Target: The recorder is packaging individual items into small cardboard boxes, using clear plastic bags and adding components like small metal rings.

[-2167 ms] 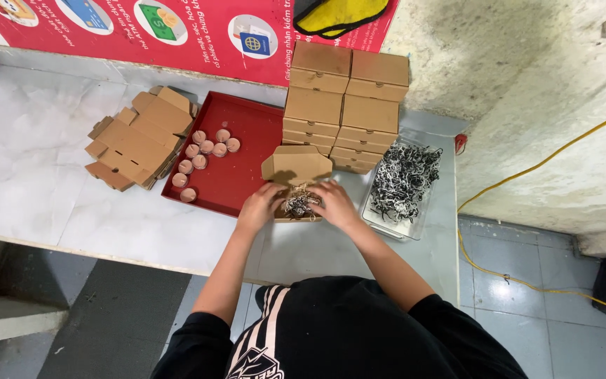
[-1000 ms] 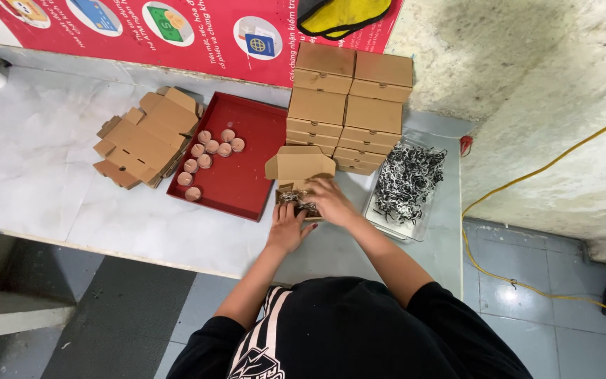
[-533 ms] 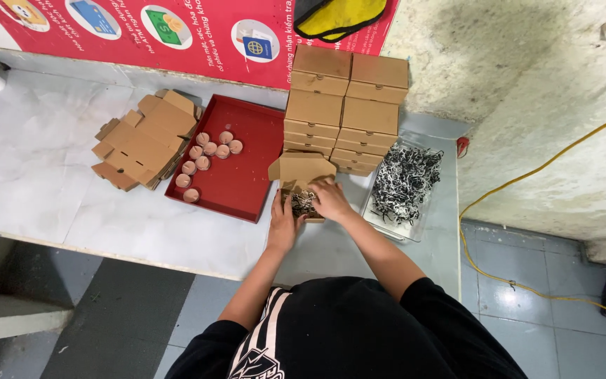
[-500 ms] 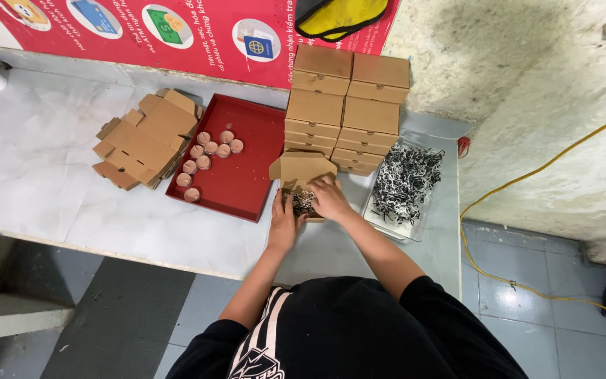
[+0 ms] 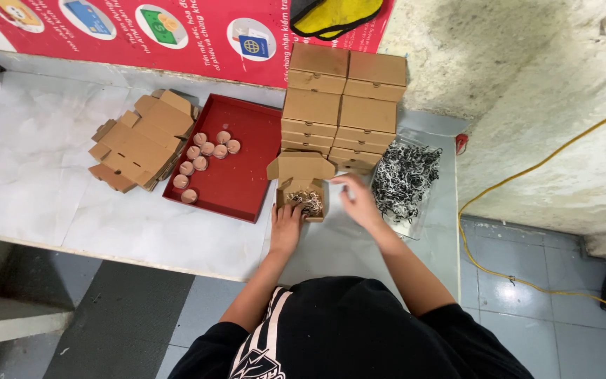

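Head view: a small open cardboard box (image 5: pixel 301 184) is set on the white table (image 5: pixel 50 189), its lid standing up and a tangle of dark-and-pale cords lying inside. The left hand (image 5: pixel 286 226) is laid flat against the box's near left corner, fingers extended, gripping nothing. The right hand (image 5: pixel 359 200) is held just right of the box, between it and the clear tray of cords (image 5: pixel 407 181), loosely open; whether anything is pinched in it cannot be told. The filling step is judged to be in hand; closing the lid would call for both hands at the flaps. Room is tight: the stacks of closed boxes (image 5: pixel 345 105) are almost touched by the lid behind, the red tray (image 5: pixel 243 189) with round discs (image 5: pixel 205 151) lies just left, with flat box blanks (image 5: pixel 142 137) beyond. Open tabletop is left only toward the near edge.
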